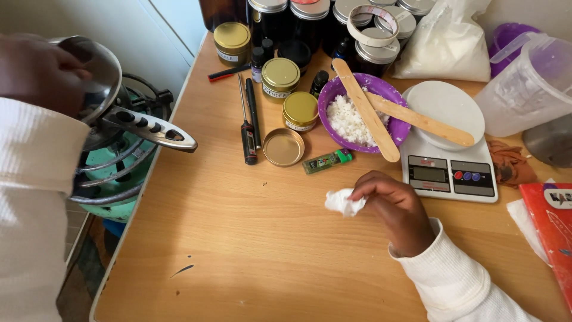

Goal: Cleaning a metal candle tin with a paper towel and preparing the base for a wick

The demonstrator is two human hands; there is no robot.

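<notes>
1. Your right hand sits low over the wooden table, fingertips pinching a crumpled white wad of tissue just above the tabletop.
2. Your left hand is up at the left edge, its grip closed over the rim of a small steel pan held above the green gas burner beside the table. The pan's long handle sticks out toward the table.
3. Just past the tissue there's a green lighter, an open gold tin lid and a black probe thermometer lying flat.
4. To the right of those is a white kitchen scale.
5. Further back, a purple bowl of white flakes has two wooden sticks resting across it, one reaching over onto the scale.
6. Gold-lidded jars sit to the left of the bowl, with a row of dark jars at the far edge.
</notes>
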